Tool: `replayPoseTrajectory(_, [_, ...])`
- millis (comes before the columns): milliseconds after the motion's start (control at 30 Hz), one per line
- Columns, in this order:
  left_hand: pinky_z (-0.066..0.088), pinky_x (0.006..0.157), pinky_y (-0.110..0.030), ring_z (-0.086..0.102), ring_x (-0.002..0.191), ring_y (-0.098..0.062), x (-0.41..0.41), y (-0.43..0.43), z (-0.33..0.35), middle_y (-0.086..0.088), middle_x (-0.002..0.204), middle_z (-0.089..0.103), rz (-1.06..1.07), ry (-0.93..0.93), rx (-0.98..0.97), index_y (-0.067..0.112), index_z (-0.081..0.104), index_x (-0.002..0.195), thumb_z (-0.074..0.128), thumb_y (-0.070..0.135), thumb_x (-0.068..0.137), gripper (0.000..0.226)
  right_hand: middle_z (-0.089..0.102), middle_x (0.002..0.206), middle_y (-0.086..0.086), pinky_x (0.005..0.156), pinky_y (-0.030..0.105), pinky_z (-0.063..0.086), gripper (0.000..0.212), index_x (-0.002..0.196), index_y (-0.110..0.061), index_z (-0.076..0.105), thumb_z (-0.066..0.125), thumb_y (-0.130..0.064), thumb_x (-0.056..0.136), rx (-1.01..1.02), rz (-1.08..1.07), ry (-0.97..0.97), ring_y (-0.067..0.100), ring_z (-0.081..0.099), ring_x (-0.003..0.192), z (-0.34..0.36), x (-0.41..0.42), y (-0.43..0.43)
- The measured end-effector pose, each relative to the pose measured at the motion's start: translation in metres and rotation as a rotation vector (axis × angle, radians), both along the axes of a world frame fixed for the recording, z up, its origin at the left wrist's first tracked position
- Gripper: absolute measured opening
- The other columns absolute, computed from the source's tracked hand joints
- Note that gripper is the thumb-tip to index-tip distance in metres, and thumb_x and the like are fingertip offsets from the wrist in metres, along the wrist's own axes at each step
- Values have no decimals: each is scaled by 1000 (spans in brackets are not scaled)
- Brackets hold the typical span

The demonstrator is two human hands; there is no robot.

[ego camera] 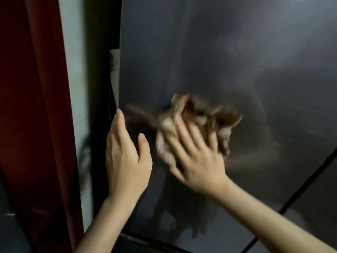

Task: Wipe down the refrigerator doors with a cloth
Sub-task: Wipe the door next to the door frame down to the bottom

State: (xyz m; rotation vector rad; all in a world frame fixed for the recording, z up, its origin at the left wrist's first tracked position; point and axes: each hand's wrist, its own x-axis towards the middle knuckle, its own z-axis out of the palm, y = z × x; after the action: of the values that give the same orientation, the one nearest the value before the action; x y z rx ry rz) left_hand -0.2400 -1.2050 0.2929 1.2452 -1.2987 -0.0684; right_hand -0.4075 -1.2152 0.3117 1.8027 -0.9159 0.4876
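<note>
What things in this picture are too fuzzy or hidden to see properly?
All in the head view:
- The cloth: smeared by motion, so its pattern is unreadable, and the right hand covers its lower part.
- That hand's fingers: blurred, so gripping or just pressing is unclear.
- The refrigerator door: top and right side cut off by the frame.
- The pale thing in the gap beside the door: too dark to identify.

Dim domestic interior, home kitchen corner. Dark glossy refrigerator door (218, 52) ahead of the right hand (197, 157), with panel seams (310, 179) below it. White wall strip (73, 52) and deep red curtain (27, 88) left of the left hand (125, 156).
</note>
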Motion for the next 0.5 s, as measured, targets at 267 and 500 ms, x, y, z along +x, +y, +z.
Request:
replayPoseTrajectory(267, [31, 96, -9, 45, 112, 1, 37, -10, 8, 0, 126, 53, -201, 218, 9, 10, 47, 138, 35, 34, 90, 55, 39, 148, 9, 98, 45, 33, 60, 141, -22, 45, 45, -51, 88, -91, 61, -56, 29, 48, 127, 85, 36, -17])
replayPoseTrajectory(500, [43, 101, -48, 56, 115, -17, 58, -25, -1, 0, 121, 59, -361, 393, 80, 16, 62, 120, 34, 40, 89, 49, 27, 150, 5, 93, 40, 29, 62, 139, -19, 43, 46, -49, 85, 47, 36, 157, 27, 32, 132, -21, 51, -16])
